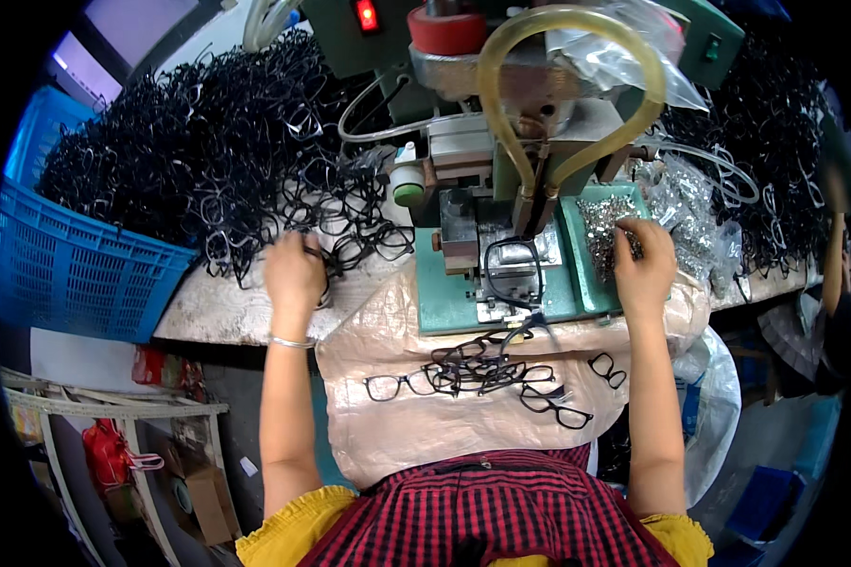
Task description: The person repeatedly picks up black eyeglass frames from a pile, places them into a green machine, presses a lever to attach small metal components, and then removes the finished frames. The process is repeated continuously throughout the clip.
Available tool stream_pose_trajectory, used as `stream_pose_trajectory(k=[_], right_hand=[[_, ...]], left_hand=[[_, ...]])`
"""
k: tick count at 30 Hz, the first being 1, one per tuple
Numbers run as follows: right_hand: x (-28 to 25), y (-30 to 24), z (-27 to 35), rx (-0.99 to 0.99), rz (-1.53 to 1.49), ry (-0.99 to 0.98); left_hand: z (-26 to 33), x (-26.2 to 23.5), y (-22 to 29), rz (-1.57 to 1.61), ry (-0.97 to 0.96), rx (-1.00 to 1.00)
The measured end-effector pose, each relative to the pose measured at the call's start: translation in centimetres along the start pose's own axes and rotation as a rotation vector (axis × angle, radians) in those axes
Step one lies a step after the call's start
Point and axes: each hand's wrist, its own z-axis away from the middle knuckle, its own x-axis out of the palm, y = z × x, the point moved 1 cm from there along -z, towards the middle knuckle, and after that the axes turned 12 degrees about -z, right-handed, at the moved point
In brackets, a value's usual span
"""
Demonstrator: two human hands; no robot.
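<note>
At the near edge of a heap of black eyeglass frames (345,213), my left hand (293,272) has its fingers closed round a black eyeglass frame (322,269), mostly covered by the hand. My right hand (647,263) reaches into a green tray (588,292) of small shiny metal parts (603,222). Its fingers are curled together among the parts; what they pinch is too small to make out. Between the hands, another black frame (541,274) sits in the fixture of a green bench machine (449,307), under its head.
Several black frames (482,364) lie on the pinkish sheet (388,430) over my lap. A curved yellowish tube (654,71) loops before the machine. At left stands a blue crate (85,274); clear plastic bags (695,217) lie right of the tray. Another person's arm (833,260) shows far right.
</note>
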Motion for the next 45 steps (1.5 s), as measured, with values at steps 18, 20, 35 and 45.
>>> stream_pose_trajectory(k=[18, 20, 35, 45], right_hand=[[2.2, -10.4, -1.4, 0.266, -0.861, 0.003], [2.0, -9.6, -1.6, 0.333, -0.863, -0.054], [-0.8, -11.1, -1.8, 0.273, -0.849, -0.300], [0.3, 1.8, 0.8, 0.200, 0.116, -0.066]], left_hand=[[5.2, -11.1, 10.3, 1.808, -0.318, -0.236], [4.0, -17.2, 10.7, 1.704, -0.101, 0.126], [5.9, -21.1, 14.6, 1.950, -1.401, 0.248], [5.7, -18.4, 18.5, 2.190, -1.616, -0.094]])
